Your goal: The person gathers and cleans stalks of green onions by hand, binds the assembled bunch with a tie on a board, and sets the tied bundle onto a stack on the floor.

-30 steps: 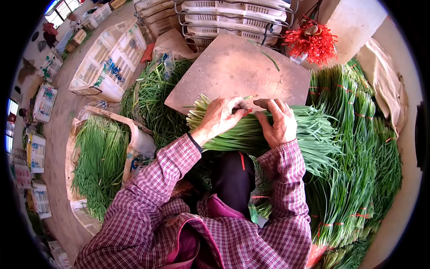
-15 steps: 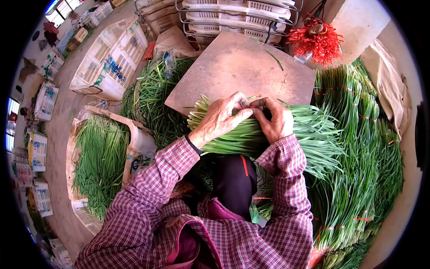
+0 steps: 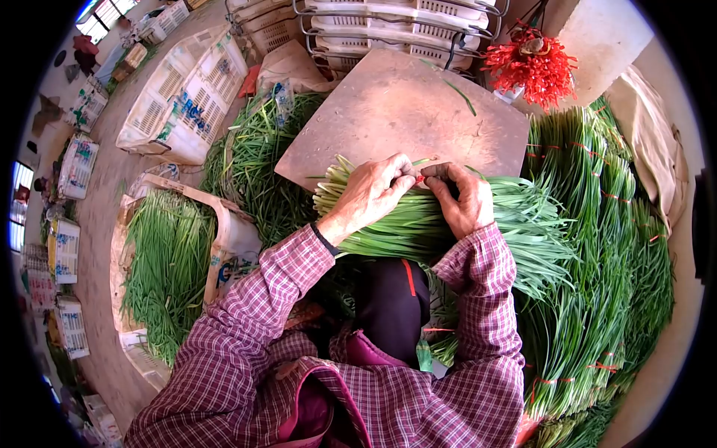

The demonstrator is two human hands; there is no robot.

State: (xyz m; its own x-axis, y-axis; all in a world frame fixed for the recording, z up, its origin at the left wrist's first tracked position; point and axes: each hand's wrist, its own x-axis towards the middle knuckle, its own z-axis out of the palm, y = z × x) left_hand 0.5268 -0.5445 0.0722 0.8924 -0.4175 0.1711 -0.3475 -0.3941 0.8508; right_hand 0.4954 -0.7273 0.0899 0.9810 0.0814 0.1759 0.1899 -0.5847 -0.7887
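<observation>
A thick bunch of garlic chives (image 3: 399, 230) lies across my lap at the near edge of the board, pale stem ends to the left and green leaves to the right. Both hands rest on top of it. My left hand (image 3: 368, 192) is closed, thumb and fingertips pinching a red tie (image 3: 420, 179). My right hand (image 3: 464, 200) pinches at the same tie, its fingertips close beside the left ones. Only a small red piece shows between the fingers; the rest of the tie is hidden.
A worn square board (image 3: 396, 112) stands ahead. Tied chives (image 3: 590, 261) are piled at right, below a hanging bundle of red ties (image 3: 530, 67). Loose chives (image 3: 258, 145) lie at left near a chive-filled crate (image 3: 168, 257). White crates (image 3: 399, 22) are stacked behind.
My fingertips have drawn slightly apart, and the red tie between them shows a little more. The bunch stays in place.
</observation>
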